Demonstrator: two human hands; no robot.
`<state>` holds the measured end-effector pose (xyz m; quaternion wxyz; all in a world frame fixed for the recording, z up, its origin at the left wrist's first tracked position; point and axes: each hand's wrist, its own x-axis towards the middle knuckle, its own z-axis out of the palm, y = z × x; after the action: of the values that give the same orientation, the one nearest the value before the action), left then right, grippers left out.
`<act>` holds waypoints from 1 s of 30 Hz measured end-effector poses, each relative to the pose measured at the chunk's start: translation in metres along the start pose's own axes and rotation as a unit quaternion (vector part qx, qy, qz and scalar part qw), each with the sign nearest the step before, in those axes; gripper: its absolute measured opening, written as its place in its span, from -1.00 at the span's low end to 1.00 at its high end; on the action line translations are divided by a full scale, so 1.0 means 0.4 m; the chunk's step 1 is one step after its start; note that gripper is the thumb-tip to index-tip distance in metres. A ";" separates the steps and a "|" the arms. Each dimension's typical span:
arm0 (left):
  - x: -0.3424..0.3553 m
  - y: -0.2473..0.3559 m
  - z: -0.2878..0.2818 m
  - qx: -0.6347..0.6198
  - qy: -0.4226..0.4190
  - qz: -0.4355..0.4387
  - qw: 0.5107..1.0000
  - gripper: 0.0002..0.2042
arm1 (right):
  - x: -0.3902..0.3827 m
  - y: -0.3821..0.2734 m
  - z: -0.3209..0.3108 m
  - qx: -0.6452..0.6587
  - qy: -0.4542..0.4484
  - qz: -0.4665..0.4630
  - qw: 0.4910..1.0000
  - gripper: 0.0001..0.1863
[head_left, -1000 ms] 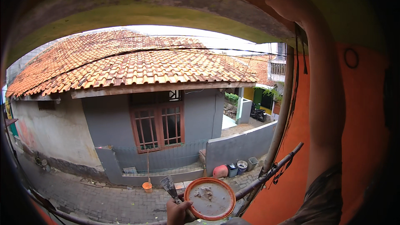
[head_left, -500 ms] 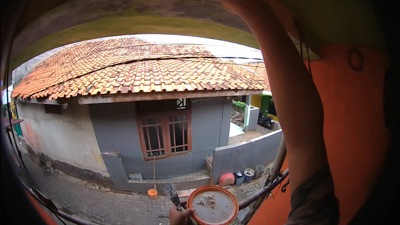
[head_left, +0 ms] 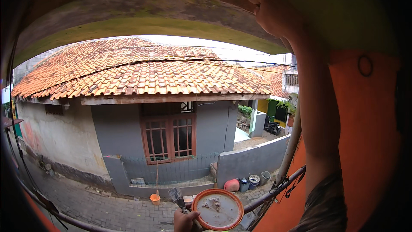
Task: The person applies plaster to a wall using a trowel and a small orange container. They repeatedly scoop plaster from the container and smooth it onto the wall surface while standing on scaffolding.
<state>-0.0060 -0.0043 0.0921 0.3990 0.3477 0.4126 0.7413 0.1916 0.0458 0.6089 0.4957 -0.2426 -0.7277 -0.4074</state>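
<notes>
Low in the view, my left hand (head_left: 184, 221) is closed on a scraper (head_left: 176, 196) with a broad, flat blade pointing up. Against that hand is an orange-rimmed round tub (head_left: 217, 211) holding a wet greyish mix with lumps in it; whether the fingers also grip the tub is hidden. My right hand (head_left: 277, 15) reaches high to the underside of a stained overhang (head_left: 171, 6). Its fingers look curled, and shadow hides what they hold, if anything.
A metal pole railing (head_left: 271, 194) runs below me, with an orange wall (head_left: 360, 146) at right. Beyond lies a paved lane (head_left: 107, 212). Across it stand a grey house with a tiled roof (head_left: 141, 73), an orange bucket (head_left: 155, 199) and several containers (head_left: 254, 181). Cables cross ahead.
My right hand has moved right and downward along the overhang, coming more fully into view. The left hand, scraper and tub have shifted only slightly.
</notes>
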 end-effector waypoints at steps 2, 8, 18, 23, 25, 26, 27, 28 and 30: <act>-0.001 0.001 0.004 -0.013 -0.006 0.008 1.000 -0.67 | 0.048 -0.002 -0.038 -0.056 -0.030 0.037 0.997 -0.58; -0.007 0.008 0.014 -0.025 -0.007 0.012 1.000 -0.65 | 0.188 -0.001 0.001 -0.132 -0.164 0.130 0.969 -0.59; -0.005 0.023 -0.003 0.016 -0.001 -0.020 1.000 -0.69 | 0.017 0.077 -0.023 -0.045 -0.042 -0.009 0.998 -0.68; 0.004 0.023 0.014 0.014 0.015 -0.016 1.000 -0.69 | 0.142 0.109 0.008 -0.179 -0.094 0.069 0.977 -0.60; 0.004 0.013 0.018 0.014 0.027 0.017 0.999 -0.74 | 0.158 0.067 0.031 -0.245 -0.150 0.060 0.956 -0.61; 0.007 0.008 0.022 0.013 0.029 0.031 0.999 -0.76 | 0.158 0.062 0.039 -0.281 -0.179 0.056 0.941 -0.61; 0.010 0.010 0.025 0.011 0.017 0.017 1.000 -0.79 | 0.142 0.094 0.064 -0.245 -0.130 0.016 0.961 -0.63; 0.007 0.016 0.027 0.010 0.005 0.002 1.000 -0.82 | 0.111 0.149 0.109 -0.207 -0.083 -0.024 0.974 -0.65; 0.004 0.007 0.021 0.011 0.007 -0.001 1.000 -0.86 | 0.056 0.191 0.131 -0.140 -0.015 -0.084 0.987 -0.67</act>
<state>-0.0004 -0.0012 0.0986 0.3931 0.3462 0.4241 0.7387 0.2132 0.1303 0.6470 0.4099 -0.2541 -0.6887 -0.5414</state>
